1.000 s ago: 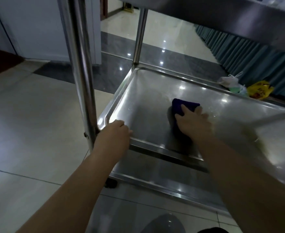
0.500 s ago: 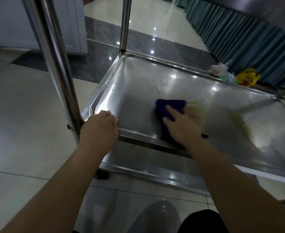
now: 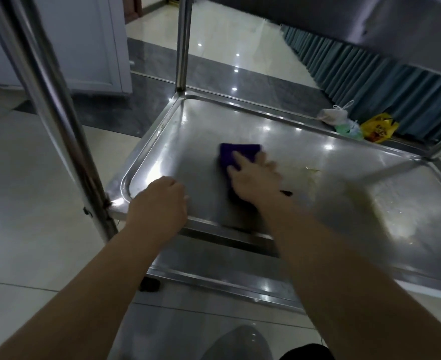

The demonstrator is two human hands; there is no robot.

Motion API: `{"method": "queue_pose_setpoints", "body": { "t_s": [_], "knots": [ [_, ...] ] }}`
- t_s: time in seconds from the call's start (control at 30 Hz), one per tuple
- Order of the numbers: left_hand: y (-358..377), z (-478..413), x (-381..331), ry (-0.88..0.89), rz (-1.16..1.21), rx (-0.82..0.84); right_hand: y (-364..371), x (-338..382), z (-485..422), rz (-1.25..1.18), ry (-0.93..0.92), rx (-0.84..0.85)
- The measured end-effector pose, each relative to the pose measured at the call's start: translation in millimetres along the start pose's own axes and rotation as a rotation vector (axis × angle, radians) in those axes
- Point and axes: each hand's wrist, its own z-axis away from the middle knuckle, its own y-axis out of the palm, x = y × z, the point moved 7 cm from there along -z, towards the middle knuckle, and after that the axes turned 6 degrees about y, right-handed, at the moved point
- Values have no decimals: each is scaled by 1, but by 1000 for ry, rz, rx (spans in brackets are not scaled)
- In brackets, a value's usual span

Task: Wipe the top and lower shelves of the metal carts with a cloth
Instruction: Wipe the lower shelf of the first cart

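Steel shelf (image 3: pixel 201 126), tray-like with a raised rim, fills the middle of the view. Purple cloth (image 3: pixel 231 154) lies flat on it, left of centre, well inside the rim. Right hand (image 3: pixel 253 179) sits on top of the cloth, palm down, fingers straight and spread, pressing it onto the steel. The hand covers the near part of the cloth; the far edge shows past the fingertips. Hand and forearm are motion-blurred.

Left hand (image 3: pixel 159 201) is at the shelf's near-left corner, fingers curled over the near rim and gripping it. Thumb is hidden.

Yellowish smear (image 3: pixel 310 170) on the shelf just right of the right hand. The right part of the shelf looks streaky and dull, with ceiling lights reflected across it.

Near post (image 3: pixel 53 113) rises at the near-left corner, just left of the left hand. Far post (image 3: pixel 181 48) stands upright at the far-left corner. Top shelf (image 3: pixel 409 27) is overhead at upper right, only its underside seen. Bottom shelf (image 3: pixel 227 266) shows below the near rim, with a black wheel (image 3: pixel 149 284) under its left end.

Tiled floor (image 3: pixel 32 203) is glossy, with a dark band beyond the cart. On the floor past the far rim are a white bag (image 3: pixel 332 115), a green bag (image 3: pixel 347 129) and a yellow bag (image 3: pixel 378 127), bunched together against a teal pleated curtain (image 3: pixel 370 81). White door (image 3: pixel 89 48) at upper left.
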Motion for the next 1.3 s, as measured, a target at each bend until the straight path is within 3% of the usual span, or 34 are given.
{"method": "queue_pose_setpoints", "body": {
  "t_s": [0.07, 0.13, 0.27, 0.33, 0.4, 0.5, 0.53, 0.6, 0.7, 0.77, 0.83, 0.97, 1.03, 1.1, 1.2, 1.23, 1.3],
  "knots": [
    [8, 0, -10, 40, -30, 24, 7, 26, 10, -8, -258, 8],
    [10, 3, -7, 17, -12, 15, -1, 4, 0, -29, -290, 11],
    [14, 5, -11, 4, -18, 12, -29, -101, -24, -65, 251, -32],
    [17, 1, -19, -5, -70, 13, -30, -103, -17, -4, 340, -43],
    [19, -2, -23, -29, -94, 21, -22, -68, -2, 13, 165, -26],
    [19, 0, -19, -34, -70, 5, -6, -34, 34, -13, -312, 4],
    [19, 2, -16, -34, -48, -3, -7, -43, 40, -28, -386, 11],
    [19, 4, -15, -32, -31, -6, -16, -90, 31, -18, -245, -13],
    [20, 1, -22, -18, -62, 24, -35, -179, 19, -68, 359, -76],
    [19, -2, -25, -27, -82, 44, -34, -178, 27, -28, 475, -71],
    [18, -6, -27, -35, -84, 59, -27, -136, 38, 23, 273, -51],
    [30, -14, -60, 113, -59, 120, -14, -87, 85, -49, -313, -33],
    [38, -16, -82, 156, 61, 115, -21, -118, 88, -191, -356, 48],
    [47, -16, -96, 183, 127, 107, -32, -181, 72, -221, -113, 32],
    [64, -14, -102, 217, 74, 153, -46, -253, 70, -16, 449, -89],
    [67, -14, -101, 217, 61, 163, -41, -250, 73, 34, 522, -95],
    [67, -14, -98, 201, 63, 140, -29, -211, 80, 57, 422, -102]
  ]
}}
